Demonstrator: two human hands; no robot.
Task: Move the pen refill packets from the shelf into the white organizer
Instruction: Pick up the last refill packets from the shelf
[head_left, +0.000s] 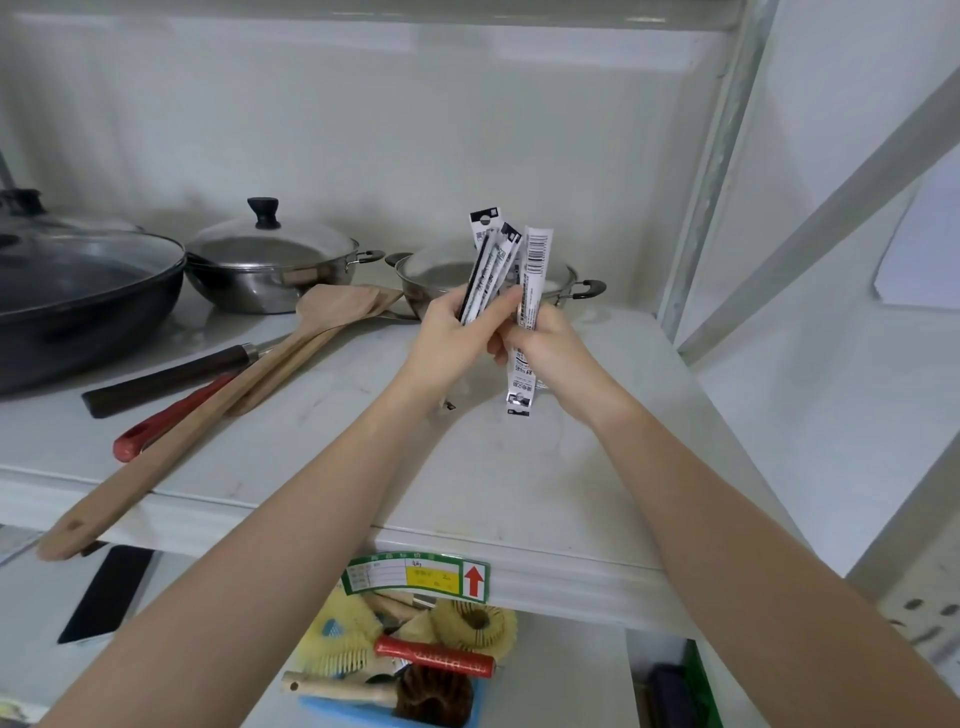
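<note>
Both my hands are raised above the white shelf (519, 467), close together and touching. My left hand (457, 332) grips a small fan of black-and-white pen refill packets (488, 260), which stick up from between its fingers. My right hand (550, 353) holds one long white refill packet (535, 260) upright, its barcode end at the top and its lower end hanging below the palm. The white organizer is not in view.
On the shelf to the left stand a dark wok (78, 291) and two lidded steel pots (270, 265), one right behind my hands. Wooden spatulas (249, 374) and red- and dark-handled utensils lie across the shelf. Below it sits a blue bin of brushes (405, 660).
</note>
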